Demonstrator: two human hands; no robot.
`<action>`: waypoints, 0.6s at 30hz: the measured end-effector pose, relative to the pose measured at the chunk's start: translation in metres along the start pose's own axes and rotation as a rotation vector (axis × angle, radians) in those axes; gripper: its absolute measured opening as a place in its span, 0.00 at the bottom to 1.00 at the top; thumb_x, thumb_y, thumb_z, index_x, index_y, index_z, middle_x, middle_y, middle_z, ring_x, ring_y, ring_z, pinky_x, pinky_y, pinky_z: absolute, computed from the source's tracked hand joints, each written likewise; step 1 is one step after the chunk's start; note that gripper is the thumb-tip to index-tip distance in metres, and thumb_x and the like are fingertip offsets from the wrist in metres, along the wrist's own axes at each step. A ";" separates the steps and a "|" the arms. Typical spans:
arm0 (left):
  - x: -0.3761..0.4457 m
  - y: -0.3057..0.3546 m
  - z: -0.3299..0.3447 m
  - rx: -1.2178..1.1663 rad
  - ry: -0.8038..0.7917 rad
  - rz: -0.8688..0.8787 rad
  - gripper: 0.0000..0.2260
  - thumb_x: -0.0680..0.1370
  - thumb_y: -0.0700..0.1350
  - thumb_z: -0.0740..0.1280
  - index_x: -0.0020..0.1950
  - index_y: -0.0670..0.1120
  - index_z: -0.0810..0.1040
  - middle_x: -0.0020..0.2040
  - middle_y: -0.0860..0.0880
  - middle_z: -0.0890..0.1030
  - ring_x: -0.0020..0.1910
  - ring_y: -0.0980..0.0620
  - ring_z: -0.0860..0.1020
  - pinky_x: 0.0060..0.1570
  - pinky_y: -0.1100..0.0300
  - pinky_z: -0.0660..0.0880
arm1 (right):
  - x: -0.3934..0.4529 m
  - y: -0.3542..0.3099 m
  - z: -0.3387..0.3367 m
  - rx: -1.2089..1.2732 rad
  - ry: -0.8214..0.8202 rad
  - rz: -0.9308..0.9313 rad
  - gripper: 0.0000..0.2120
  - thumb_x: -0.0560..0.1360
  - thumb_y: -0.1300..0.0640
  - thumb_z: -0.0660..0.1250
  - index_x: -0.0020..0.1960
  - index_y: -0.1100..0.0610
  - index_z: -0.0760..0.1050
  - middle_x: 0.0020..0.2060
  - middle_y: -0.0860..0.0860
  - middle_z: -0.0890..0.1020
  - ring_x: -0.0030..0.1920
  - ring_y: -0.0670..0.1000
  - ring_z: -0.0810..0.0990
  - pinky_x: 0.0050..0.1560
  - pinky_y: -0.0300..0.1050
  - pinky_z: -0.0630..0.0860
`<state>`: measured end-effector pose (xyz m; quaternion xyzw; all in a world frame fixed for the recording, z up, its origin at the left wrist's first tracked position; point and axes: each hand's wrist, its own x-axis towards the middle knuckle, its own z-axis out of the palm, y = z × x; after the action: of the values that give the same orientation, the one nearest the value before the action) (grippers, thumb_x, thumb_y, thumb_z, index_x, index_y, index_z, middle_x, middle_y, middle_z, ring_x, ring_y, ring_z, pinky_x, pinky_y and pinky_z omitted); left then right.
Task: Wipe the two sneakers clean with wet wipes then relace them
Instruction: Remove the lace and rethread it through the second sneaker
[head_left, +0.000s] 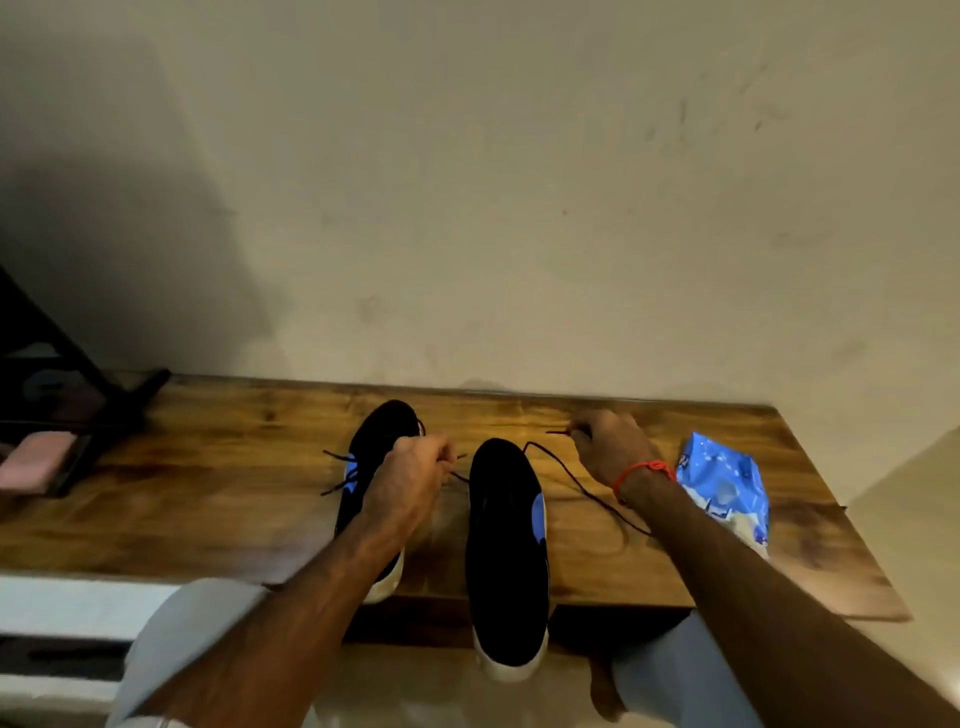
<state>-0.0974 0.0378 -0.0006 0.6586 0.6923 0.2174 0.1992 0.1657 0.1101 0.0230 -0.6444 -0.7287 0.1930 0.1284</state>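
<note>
Pinching black lace (576, 480): left hand (413, 470), right hand (613, 447) (both grips clenched on it), beside right sneaker (506, 551).

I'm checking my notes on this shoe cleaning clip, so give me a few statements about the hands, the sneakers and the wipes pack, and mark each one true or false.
1. Both sneakers sit on the wooden table. True; the right sneaker overhangs the near edge.
2. The right hand pinches a black lace. True.
3. The blue wet wipes pack lies left of the left sneaker. False; it lies right of the right hand, near the table's right end.
4. The left hand rests flat and open on the table. False; its fingers are curled, gripping a lace over the left sneaker.
5. An orange-red thread circles the right wrist. True.
</note>
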 end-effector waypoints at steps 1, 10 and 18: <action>-0.002 -0.006 0.012 0.032 -0.082 -0.061 0.12 0.80 0.40 0.67 0.43 0.56 0.75 0.47 0.51 0.79 0.42 0.54 0.80 0.44 0.47 0.82 | 0.000 0.001 0.008 0.037 -0.010 -0.051 0.09 0.78 0.56 0.64 0.52 0.54 0.83 0.51 0.55 0.84 0.53 0.58 0.81 0.54 0.50 0.77; 0.004 0.020 0.041 0.261 -0.243 -0.198 0.15 0.85 0.54 0.58 0.56 0.44 0.78 0.48 0.48 0.72 0.49 0.46 0.78 0.44 0.51 0.74 | 0.012 -0.005 0.057 -0.050 -0.367 -0.456 0.08 0.80 0.57 0.63 0.56 0.51 0.79 0.66 0.46 0.76 0.73 0.50 0.65 0.73 0.55 0.61; 0.003 0.027 0.051 0.077 -0.307 -0.276 0.19 0.75 0.65 0.70 0.48 0.49 0.77 0.46 0.47 0.79 0.42 0.48 0.81 0.38 0.53 0.82 | 0.013 0.000 0.055 -0.068 -0.324 -0.375 0.09 0.80 0.58 0.64 0.55 0.51 0.81 0.52 0.47 0.80 0.58 0.52 0.76 0.64 0.56 0.69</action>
<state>-0.0466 0.0433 -0.0275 0.5900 0.7454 0.0583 0.3049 0.1404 0.1168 -0.0268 -0.4626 -0.8526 0.2419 0.0215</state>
